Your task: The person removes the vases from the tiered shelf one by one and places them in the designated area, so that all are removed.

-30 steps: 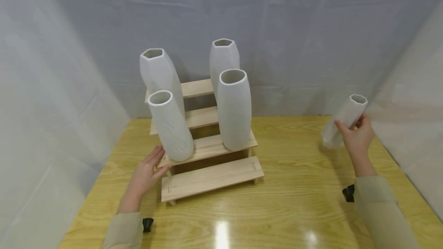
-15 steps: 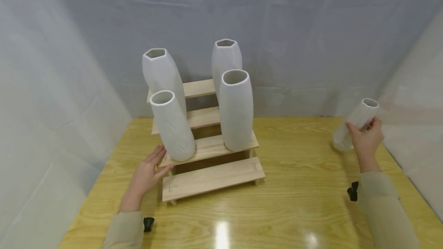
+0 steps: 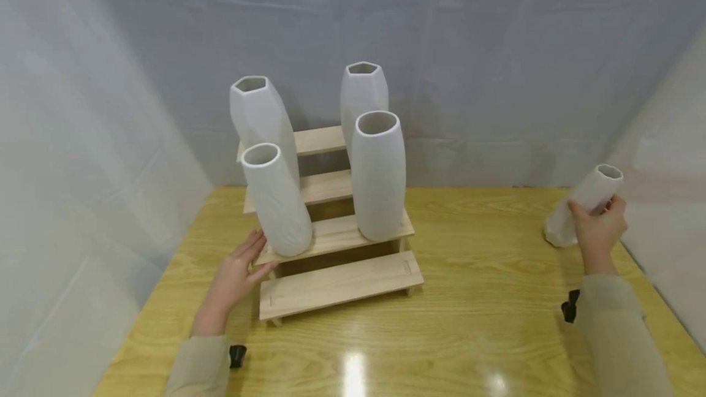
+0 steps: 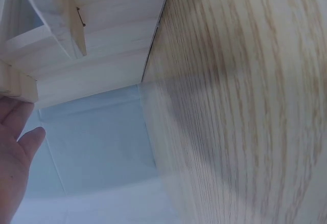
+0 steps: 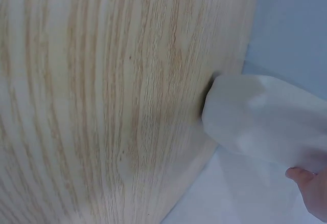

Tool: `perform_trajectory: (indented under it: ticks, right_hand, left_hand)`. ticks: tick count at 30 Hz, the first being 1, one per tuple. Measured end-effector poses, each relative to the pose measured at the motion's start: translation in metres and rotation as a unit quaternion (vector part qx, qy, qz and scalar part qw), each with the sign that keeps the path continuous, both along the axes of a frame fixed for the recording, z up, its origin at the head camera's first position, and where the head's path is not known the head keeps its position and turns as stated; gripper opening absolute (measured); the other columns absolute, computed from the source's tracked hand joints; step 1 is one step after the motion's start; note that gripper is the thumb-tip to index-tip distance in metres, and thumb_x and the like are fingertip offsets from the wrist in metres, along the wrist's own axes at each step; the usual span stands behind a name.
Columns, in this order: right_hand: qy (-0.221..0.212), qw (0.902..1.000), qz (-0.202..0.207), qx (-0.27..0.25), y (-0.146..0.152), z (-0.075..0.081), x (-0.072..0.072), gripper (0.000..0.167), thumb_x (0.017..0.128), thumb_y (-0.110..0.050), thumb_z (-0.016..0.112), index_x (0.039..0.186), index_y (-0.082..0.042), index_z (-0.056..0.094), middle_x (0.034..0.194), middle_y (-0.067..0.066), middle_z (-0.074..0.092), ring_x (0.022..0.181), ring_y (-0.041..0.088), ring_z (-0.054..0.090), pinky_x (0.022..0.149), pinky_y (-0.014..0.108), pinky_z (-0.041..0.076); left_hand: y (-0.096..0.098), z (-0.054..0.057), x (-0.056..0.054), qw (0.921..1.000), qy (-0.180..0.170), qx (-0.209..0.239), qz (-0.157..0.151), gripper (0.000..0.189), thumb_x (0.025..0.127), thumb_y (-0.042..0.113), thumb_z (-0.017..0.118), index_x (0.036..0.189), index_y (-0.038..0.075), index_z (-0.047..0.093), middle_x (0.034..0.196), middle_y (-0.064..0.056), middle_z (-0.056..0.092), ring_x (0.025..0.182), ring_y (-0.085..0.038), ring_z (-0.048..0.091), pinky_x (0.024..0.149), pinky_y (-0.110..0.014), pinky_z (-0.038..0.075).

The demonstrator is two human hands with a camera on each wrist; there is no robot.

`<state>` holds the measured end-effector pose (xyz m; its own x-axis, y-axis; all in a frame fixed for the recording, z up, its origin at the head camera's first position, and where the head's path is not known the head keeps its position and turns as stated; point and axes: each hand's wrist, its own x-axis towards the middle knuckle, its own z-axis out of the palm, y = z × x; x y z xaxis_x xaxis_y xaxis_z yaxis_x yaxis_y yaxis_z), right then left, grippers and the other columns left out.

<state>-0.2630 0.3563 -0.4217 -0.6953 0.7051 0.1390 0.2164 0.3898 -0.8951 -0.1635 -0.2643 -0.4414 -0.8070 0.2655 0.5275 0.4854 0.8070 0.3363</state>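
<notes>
Four white vases [image 3: 379, 182] stand on a stepped wooden rack [image 3: 342, 285]. Left hand [image 3: 231, 280]: fingers extended, touching the rack's left side. Right hand [image 3: 598, 228]: gripping a tilted fifth vase [image 3: 587, 198] at the right side of the surface [image 3: 469, 311]. Only the left-wrist view shows a dark mark [image 4: 80, 17] on a rack board [image 4: 66, 22].

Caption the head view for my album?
Right hand grips a white vase; four more stand on a stepped wooden rack.

From my remote feed I see a glossy yellow wood-grain table [image 3: 469, 287], a creased grey sheet [image 3: 469, 48], possibly fabric, behind it, and flanking white sheets [image 3: 66, 170].
</notes>
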Motion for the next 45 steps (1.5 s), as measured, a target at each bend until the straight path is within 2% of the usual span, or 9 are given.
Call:
perform_trajectory:
  ticks: [7, 13, 23, 31, 37, 45]
  right_hand:
    - [-0.015, 0.9998, 0.015, -0.008, 0.006, -0.001, 0.001, 0.068, 0.079, -0.03, 0.062, 0.135, -0.01, 0.03, 0.132, 0.013, 0.036, 0.118, 0.025, 0.038, 0.096, 0.037, 0.036]
    - [-0.017, 0.9994, 0.024, -0.02, 0.009, -0.002, 0.0, 0.069, 0.08, -0.031, 0.061, 0.137, -0.011, 0.026, 0.135, 0.013, 0.033, 0.121, 0.024, 0.035, 0.098, 0.037, 0.034]
    - [-0.016, 0.9987, 0.04, -0.028, 0.008, 0.001, 0.004, 0.069, 0.081, -0.029, 0.061, 0.137, -0.013, 0.025, 0.137, 0.011, 0.031, 0.123, 0.023, 0.033, 0.098, 0.036, 0.034]
    - [-0.027, 0.9986, 0.039, -0.022, 0.009, 0.002, 0.008, 0.075, 0.08, -0.032, 0.06, 0.14, -0.011, 0.02, 0.138, 0.013, 0.029, 0.125, 0.022, 0.028, 0.101, 0.037, 0.029]
    - [-0.025, 0.9984, 0.031, -0.041, 0.007, 0.0, 0.016, 0.079, 0.079, -0.034, 0.062, 0.141, -0.012, 0.019, 0.139, 0.012, 0.028, 0.126, 0.019, 0.026, 0.103, 0.031, 0.026]
    - [0.005, 0.9982, 0.041, -0.045, -0.004, -0.003, 0.034, 0.075, 0.079, -0.031, 0.063, 0.139, -0.011, 0.022, 0.139, 0.012, 0.028, 0.127, 0.019, 0.026, 0.103, 0.028, 0.024]
  left_hand:
    - [0.0, 0.001, 0.0, 1.0, 0.001, -0.002, -0.002, 0.059, 0.076, 0.026, 0.069, 0.12, -0.009, 0.05, 0.124, -0.024, 0.046, 0.114, -0.038, 0.042, 0.084, -0.05, 0.042]
    - [0.0, 0.001, -0.001, 0.9999, 0.009, 0.0, -0.006, 0.059, 0.076, 0.026, 0.07, 0.119, -0.01, 0.05, 0.124, -0.024, 0.046, 0.114, -0.039, 0.042, 0.084, -0.05, 0.043]
    - [0.001, 0.003, 0.001, 0.9999, -0.011, -0.001, 0.008, 0.059, 0.076, 0.023, 0.07, 0.12, -0.01, 0.049, 0.125, -0.024, 0.045, 0.115, -0.038, 0.041, 0.084, -0.05, 0.043]
    - [0.001, 0.002, 0.0, 0.9999, -0.004, -0.01, 0.006, 0.059, 0.077, 0.026, 0.069, 0.12, -0.009, 0.049, 0.126, -0.024, 0.045, 0.116, -0.038, 0.04, 0.084, -0.05, 0.043]
    - [0.001, 0.003, 0.001, 1.0, -0.005, -0.005, 0.006, 0.059, 0.077, 0.025, 0.069, 0.12, -0.01, 0.049, 0.125, -0.024, 0.045, 0.116, -0.039, 0.04, 0.085, -0.05, 0.042]
    - [0.002, 0.003, 0.001, 1.0, 0.004, -0.006, -0.001, 0.059, 0.076, 0.024, 0.069, 0.12, -0.01, 0.049, 0.125, -0.024, 0.045, 0.115, -0.039, 0.041, 0.085, -0.05, 0.042]
